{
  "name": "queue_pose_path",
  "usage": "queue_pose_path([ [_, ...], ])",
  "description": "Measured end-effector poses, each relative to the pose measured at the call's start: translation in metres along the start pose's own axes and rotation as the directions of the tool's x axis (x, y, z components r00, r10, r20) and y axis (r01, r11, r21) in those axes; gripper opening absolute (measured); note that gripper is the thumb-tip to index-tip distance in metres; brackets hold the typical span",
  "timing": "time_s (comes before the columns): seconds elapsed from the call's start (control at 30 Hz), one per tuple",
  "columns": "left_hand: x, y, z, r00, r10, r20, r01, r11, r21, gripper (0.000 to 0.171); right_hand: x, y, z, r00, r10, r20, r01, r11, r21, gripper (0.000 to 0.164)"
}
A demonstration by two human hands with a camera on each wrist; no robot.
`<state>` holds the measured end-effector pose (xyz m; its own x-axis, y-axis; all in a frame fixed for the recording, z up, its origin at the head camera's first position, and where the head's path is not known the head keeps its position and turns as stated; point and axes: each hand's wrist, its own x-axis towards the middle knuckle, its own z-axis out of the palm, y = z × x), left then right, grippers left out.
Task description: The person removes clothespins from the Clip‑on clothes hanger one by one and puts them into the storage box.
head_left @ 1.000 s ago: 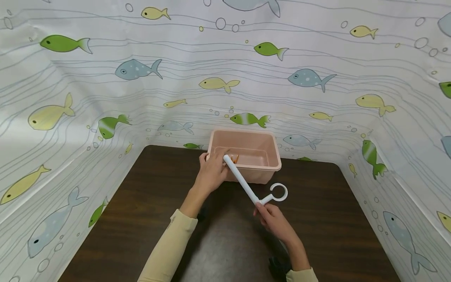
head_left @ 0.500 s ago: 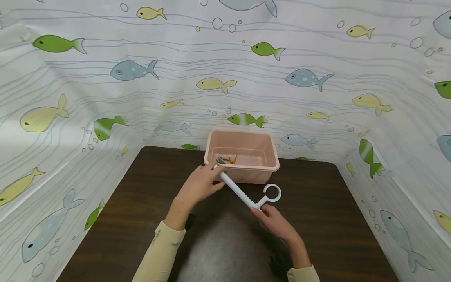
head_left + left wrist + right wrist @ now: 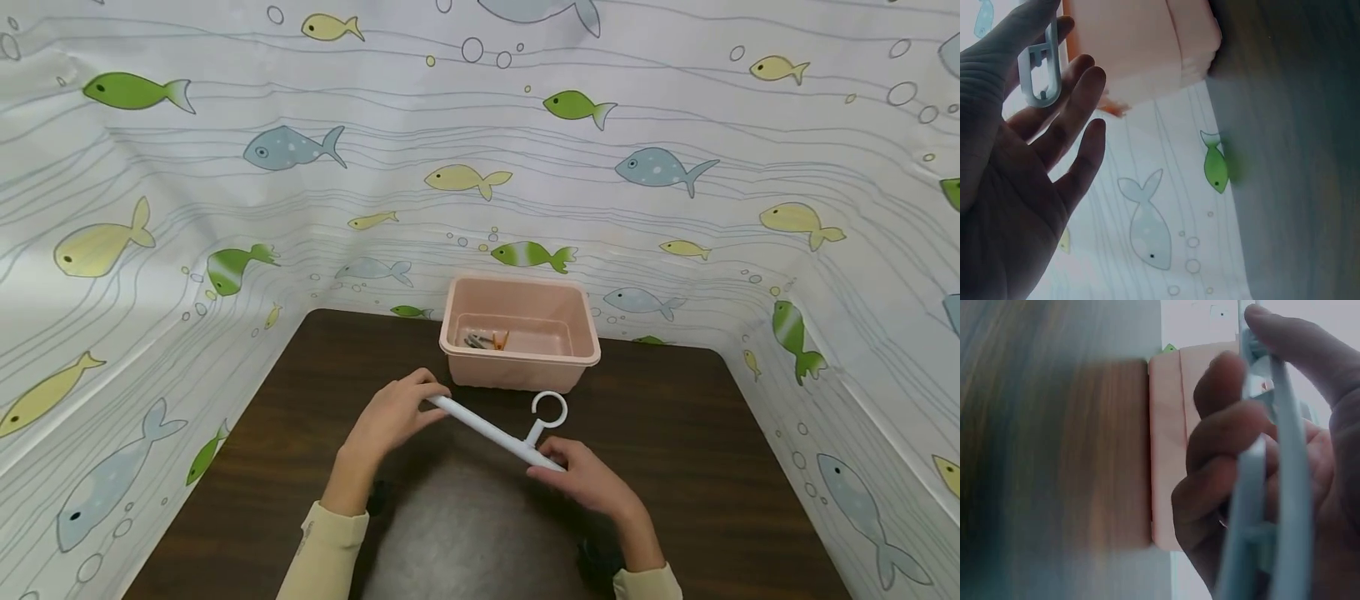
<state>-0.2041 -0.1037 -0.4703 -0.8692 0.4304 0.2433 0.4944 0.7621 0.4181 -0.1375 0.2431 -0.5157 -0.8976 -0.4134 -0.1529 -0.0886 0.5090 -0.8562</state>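
A white plastic hanger (image 3: 487, 430) with a round open hook is held between both hands, in front of the pink bin and tilted down to the right. My left hand (image 3: 386, 421) pinches its left end with the thumb and forefinger; in the left wrist view the other fingers spread loosely beside the slotted hanger end (image 3: 1044, 81). Close to the base of the hook, my right hand (image 3: 588, 479) grips the bar. The right wrist view has the fingers (image 3: 1222, 431) curled around the hanger's hollow, cross-ribbed bar (image 3: 1291, 481), with the thumb along it.
The pink bin (image 3: 517, 371) stands at the back of the dark wooden table (image 3: 675, 467). Inside its left part lie small grey pieces (image 3: 474, 341) and an orange clip-like piece (image 3: 500, 340). A fish-patterned sheet (image 3: 660, 225) walls in the table at the back and sides.
My left hand has drawn back from the bin's rim, toward me and leftward, with the hanger's end. The bar has swung flatter and the hook has shifted left. The right hand stays near its place.
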Motion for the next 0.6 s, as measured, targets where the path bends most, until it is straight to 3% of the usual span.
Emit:
queue_pose_path([
  [0.13,-0.003,-0.002,0.0,1.0,-0.012,0.007,0.012,1.0,-0.004,0.028,-0.004,-0.003,-0.004,0.996,0.025,-0.087,-0.035,0.993,-0.114,0.023],
  [0.33,-0.01,-0.004,0.003,0.998,-0.046,0.041,0.046,0.999,-0.01,0.025,-0.006,-0.006,-0.003,0.972,0.029,-0.234,-0.093,0.958,-0.27,0.037],
  [0.47,-0.017,-0.006,0.009,0.995,-0.086,0.057,0.087,0.996,-0.015,0.023,-0.005,-0.006,0.0,0.957,-0.018,-0.29,-0.09,0.931,-0.354,0.021],
  [0.6,-0.023,-0.007,0.021,0.993,-0.097,0.074,0.097,0.995,-0.001,0.021,-0.003,-0.002,0.003,0.943,-0.076,-0.323,-0.068,0.908,-0.413,0.022],
])
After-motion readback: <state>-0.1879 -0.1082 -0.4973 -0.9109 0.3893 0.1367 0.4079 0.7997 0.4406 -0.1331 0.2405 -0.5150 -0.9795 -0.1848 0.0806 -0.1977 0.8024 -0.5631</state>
